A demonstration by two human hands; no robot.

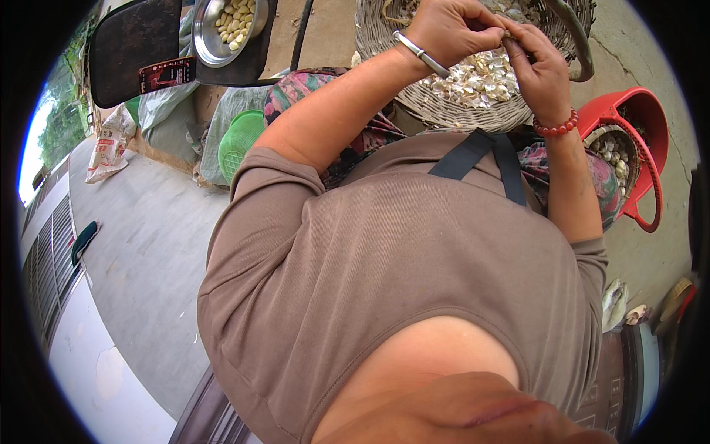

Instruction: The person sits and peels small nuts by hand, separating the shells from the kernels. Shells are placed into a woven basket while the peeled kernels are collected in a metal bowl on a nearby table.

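Observation:
My left hand (452,33), with a silver bangle at the wrist, meets my right hand (535,64), which has a red bead bracelet below it. Thumbs and fingertips of both pinch a small pale piece (506,34), mostly hidden; it looks like a garlic clove. Beneath them stands a wicker basket (466,114) with a curved handle, holding a heap of papery garlic skins (480,80). To the upper left, peeled garlic cloves (236,22) lie in a stainless steel bowl (206,47).
The bowl stands on a dark chair (133,44), beside a phone (166,75) with a lit screen. A green plastic basket (239,141) is by my left knee. At right, a red plastic bucket (654,119) holds a small basket of unpeeled garlic (613,152). A printed sack (108,147) lies far left.

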